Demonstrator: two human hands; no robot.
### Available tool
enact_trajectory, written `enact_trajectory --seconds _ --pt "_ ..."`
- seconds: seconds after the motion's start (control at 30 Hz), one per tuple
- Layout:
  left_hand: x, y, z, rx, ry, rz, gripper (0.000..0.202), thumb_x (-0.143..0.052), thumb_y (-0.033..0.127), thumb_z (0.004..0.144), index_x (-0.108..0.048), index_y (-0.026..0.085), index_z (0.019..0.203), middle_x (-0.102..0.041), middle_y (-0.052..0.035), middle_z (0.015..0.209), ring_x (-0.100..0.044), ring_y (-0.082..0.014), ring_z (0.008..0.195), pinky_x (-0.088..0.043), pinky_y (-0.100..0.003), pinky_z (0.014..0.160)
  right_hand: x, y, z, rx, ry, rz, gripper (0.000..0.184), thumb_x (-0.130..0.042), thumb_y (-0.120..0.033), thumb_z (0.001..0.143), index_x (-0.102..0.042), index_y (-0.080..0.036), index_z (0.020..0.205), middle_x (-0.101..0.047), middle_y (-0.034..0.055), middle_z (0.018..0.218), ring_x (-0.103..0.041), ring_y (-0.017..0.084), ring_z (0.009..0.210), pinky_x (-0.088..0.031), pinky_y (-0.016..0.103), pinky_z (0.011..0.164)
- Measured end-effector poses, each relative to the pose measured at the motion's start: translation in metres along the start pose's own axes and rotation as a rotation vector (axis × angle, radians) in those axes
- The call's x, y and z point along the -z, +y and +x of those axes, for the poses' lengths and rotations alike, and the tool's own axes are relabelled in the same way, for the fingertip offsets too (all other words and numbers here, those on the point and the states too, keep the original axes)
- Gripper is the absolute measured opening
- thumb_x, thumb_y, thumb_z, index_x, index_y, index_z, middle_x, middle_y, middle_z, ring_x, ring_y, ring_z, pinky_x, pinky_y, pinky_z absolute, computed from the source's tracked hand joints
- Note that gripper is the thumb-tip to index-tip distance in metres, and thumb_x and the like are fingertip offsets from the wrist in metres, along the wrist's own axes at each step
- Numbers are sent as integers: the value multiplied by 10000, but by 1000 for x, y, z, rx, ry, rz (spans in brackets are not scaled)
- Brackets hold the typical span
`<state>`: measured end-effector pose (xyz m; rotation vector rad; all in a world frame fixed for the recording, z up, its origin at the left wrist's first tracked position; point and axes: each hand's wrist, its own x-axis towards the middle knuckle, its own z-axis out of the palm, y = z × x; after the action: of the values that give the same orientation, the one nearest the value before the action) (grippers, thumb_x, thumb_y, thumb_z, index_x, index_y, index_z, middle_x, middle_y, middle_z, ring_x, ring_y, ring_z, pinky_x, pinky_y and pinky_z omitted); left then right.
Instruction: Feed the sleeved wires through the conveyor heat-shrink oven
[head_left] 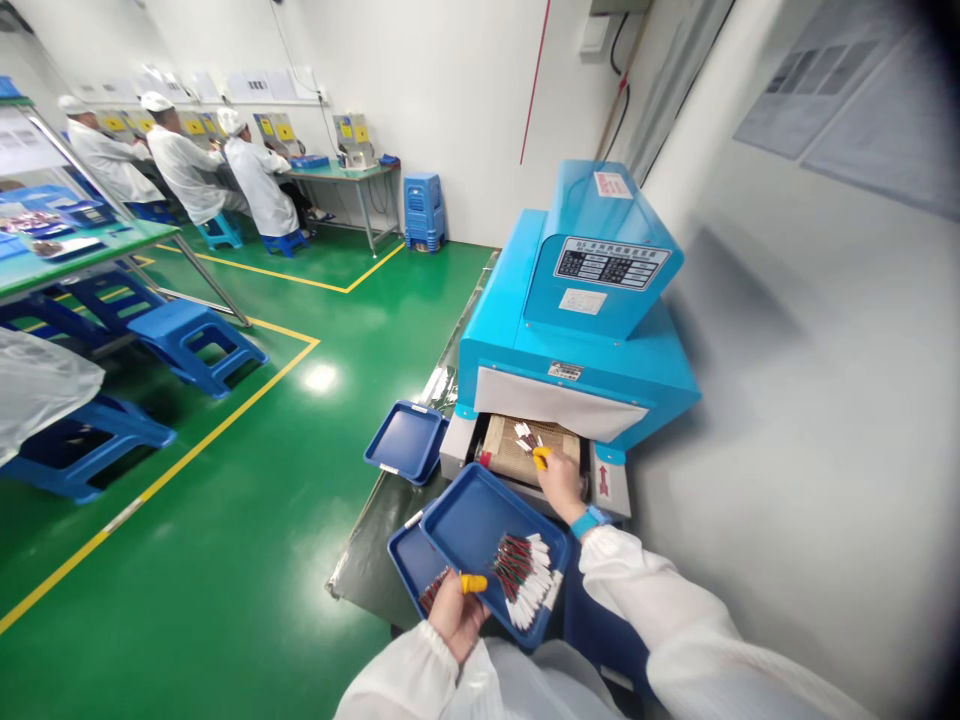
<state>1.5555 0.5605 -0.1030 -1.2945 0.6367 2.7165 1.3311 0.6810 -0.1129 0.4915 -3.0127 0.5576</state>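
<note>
My left hand [459, 612], with a yellow cot on its thumb, grips the near edge of a blue tray [469, 505]. Short dark red and green wires with white ends [525, 580] lie fanned out at that tray's right side. My right hand [562, 480] reaches over the mesh conveyor belt [504, 455] of a blue heat tunnel machine [577, 370]. Its fingers, also in yellow cots, are closed on a few wires [527, 436] with white ends, at belt level. Whether these wires rest on the belt, I cannot tell.
A second blue tray [409, 550] with wires lies under the held one. Another blue tray [405, 440] sits left of the belt. Blue stools [195, 335] stand on the green floor [300, 520]. Co-workers in white [259, 180] sit at a far bench [349, 172].
</note>
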Motion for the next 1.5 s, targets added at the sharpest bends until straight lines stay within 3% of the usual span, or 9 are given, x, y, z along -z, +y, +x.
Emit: enact_trajectory --seconds 0.17,0.4,0.67,0.97,1.37,1.5 --pt "2 0 0 -7 -8 3 424 -530 76 708 -503 151 1124 -694 -56 799 -658 -196 762 -511 -323 726 -8 -10 2 143 -45 -52 264 -454 -102 743 -673 -146 885 -630 105 838 -521 205 872 -358 287 798" --pt "6 0 3 -1 24 -23 443 -524 64 701 -500 170 1130 -697 -54 832 -657 -195 762 -507 -326 721 -18 0 6 122 51 -1 210 -520 -156 727 -696 -173 839 -626 80 772 -536 183 775 -362 269 742" --pt "3 2 2 5 10 -2 422 -544 70 693 -521 153 1106 -695 -64 853 -655 -202 786 -503 -330 730 -22 6 10 96 149 24 238 -460 -159 766 -688 -170 832 -614 76 747 -526 179 749 -373 259 712" --pt "2 1 4 2 35 2 454 -507 56 705 -484 178 1142 -693 -54 826 -657 -195 771 -504 -327 720 -32 7 12 69 13 -14 245 -490 -144 742 -681 -168 894 -612 85 826 -530 188 844 -377 266 783" --pt "-2 2 4 10 45 3 460 -493 44 702 -480 163 1146 -691 -54 769 -659 -203 759 -504 -339 725 -25 6 18 79 46 74 209 -489 -124 722 -662 -158 835 -639 84 851 -531 202 882 -383 287 816" --pt "-1 1 3 11 33 3 467 -503 52 705 -478 169 1156 -693 -51 775 -658 -200 761 -503 -342 735 -14 3 36 -49 69 97 244 -480 -149 740 -619 -147 940 -637 78 871 -540 205 887 -393 291 787"
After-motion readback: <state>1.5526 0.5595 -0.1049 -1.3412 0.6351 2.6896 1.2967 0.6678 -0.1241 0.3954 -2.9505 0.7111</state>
